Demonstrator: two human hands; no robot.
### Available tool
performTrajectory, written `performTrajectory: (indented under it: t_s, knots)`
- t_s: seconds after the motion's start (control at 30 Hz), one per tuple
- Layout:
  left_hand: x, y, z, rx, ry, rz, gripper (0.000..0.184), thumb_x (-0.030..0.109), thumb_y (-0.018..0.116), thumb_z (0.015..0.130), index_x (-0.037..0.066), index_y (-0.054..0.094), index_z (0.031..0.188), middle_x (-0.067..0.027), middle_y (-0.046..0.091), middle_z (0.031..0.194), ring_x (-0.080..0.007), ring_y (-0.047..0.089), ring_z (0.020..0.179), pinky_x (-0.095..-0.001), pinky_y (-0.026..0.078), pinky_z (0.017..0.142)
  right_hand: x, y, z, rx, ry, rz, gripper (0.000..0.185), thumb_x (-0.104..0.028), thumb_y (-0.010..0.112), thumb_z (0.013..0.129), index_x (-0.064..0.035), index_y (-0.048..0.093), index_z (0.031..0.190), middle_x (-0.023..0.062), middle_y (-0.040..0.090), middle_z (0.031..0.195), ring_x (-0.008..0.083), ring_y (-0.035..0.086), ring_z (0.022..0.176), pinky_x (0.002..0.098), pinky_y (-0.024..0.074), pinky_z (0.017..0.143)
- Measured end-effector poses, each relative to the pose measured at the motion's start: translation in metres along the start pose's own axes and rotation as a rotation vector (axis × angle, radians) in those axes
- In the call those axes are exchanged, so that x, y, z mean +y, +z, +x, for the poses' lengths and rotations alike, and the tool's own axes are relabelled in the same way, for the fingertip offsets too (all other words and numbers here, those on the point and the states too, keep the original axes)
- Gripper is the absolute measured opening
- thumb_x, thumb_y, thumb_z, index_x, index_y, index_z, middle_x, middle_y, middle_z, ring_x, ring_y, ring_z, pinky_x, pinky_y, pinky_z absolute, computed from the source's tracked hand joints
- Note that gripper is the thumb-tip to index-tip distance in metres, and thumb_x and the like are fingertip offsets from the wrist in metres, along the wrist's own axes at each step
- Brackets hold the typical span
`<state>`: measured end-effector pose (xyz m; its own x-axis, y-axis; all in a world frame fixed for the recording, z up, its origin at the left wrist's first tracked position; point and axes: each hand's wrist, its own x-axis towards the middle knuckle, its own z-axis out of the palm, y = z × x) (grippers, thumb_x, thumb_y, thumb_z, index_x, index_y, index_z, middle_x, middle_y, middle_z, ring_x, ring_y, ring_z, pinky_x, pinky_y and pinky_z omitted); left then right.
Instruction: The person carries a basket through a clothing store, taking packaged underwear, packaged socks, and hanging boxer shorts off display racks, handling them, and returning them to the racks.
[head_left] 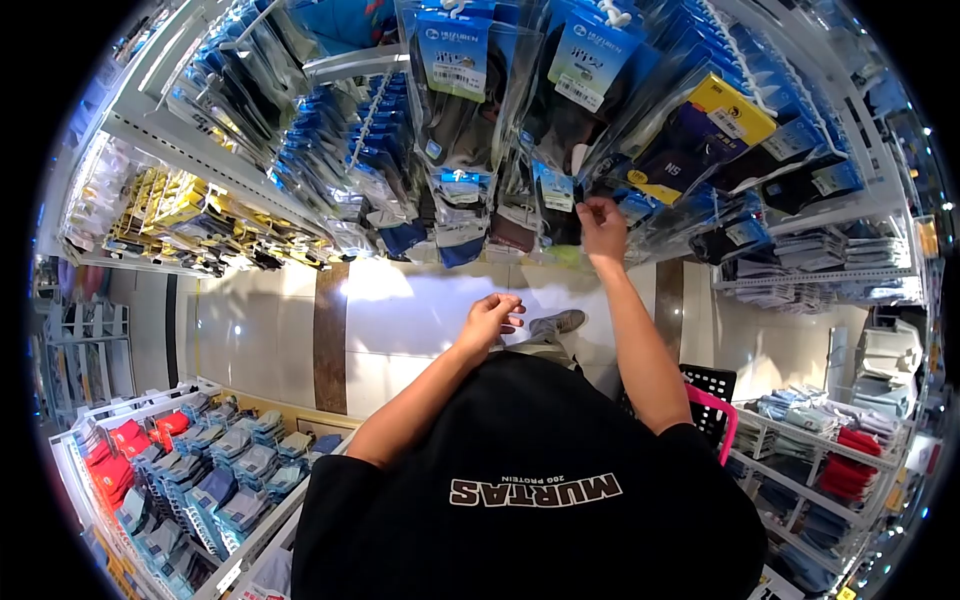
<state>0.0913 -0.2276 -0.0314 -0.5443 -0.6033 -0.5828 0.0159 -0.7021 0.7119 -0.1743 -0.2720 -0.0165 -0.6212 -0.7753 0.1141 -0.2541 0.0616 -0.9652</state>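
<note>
My right hand [604,232] reaches up to the rack, its fingers bent and pressed together at the lower edge of the hanging packs. What they pinch, if anything, I cannot make out. Just left of it hangs a clear pack with a blue and white label [554,187]. To its right is a yellow and dark pack [700,140] marked "NS". My left hand [490,322] hovers lower, over the floor, fingers loosely bent and slightly apart with nothing visible in them. Above both hands hang clear packs with blue header cards [452,50] on white hooks.
Yellow packs [190,205] hang on the left side of the rack. A low shelf of folded grey, blue and red packs [215,470] stands behind my left arm. Beside my right arm is a black basket with a pink handle [727,425]. Tiled floor [420,310] lies below.
</note>
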Motion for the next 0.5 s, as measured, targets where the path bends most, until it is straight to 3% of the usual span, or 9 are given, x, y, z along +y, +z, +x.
performTrajectory:
  t_s: [0.1,0.23,0.33,0.5]
  knots:
    - [0.002,0.002,-0.001,-0.012,-0.003,-0.001,0.030,0.030,0.062,0.097,0.003,0.061,0.109,-0.0066,0.067,0.101,-0.0131,0.065,0.079,-0.0290,0.052,0.073,0.004,0.011,0.001,0.023,0.013,-0.087,0.022,-0.015,0.071,0.087,-0.0014,0.064,0.104,0.0097,0.070,0.091,0.0181,0.066,0.084,0.0310,0.0508,0.074]
    - [0.003,0.001,-0.001,-0.006,-0.006,-0.014,0.029,0.030,0.062,0.097,0.003,0.061,0.108,-0.0066,0.067,0.100,-0.0132,0.065,0.078,-0.0296,0.053,0.074,-0.008,0.016,-0.012,0.054,0.018,0.024,0.034,-0.008,0.070,0.086,-0.0018,0.058,0.117,0.0099,0.064,0.107,0.0189,0.062,0.097,0.0324,0.0519,0.083]
    - [0.000,-0.005,0.000,-0.005,-0.010,-0.021,0.030,0.030,0.062,0.097,0.002,0.061,0.108,-0.0070,0.067,0.099,-0.0135,0.065,0.077,-0.0300,0.053,0.074,-0.047,0.015,-0.020,0.081,0.021,0.171,0.030,-0.005,0.068,0.089,0.0015,0.056,0.117,0.0092,0.062,0.107,0.0154,0.060,0.098,0.0284,0.0504,0.087]
    - [0.003,-0.007,0.001,-0.020,-0.003,0.015,0.031,0.032,0.060,0.098,0.003,0.060,0.109,-0.0065,0.067,0.099,-0.0125,0.064,0.077,-0.0270,0.051,0.071,-0.115,0.009,-0.016,0.036,-0.231,0.275,0.028,-0.004,0.067,0.092,0.0011,0.054,0.117,0.0051,0.060,0.107,0.0097,0.055,0.095,0.0232,0.0460,0.082]
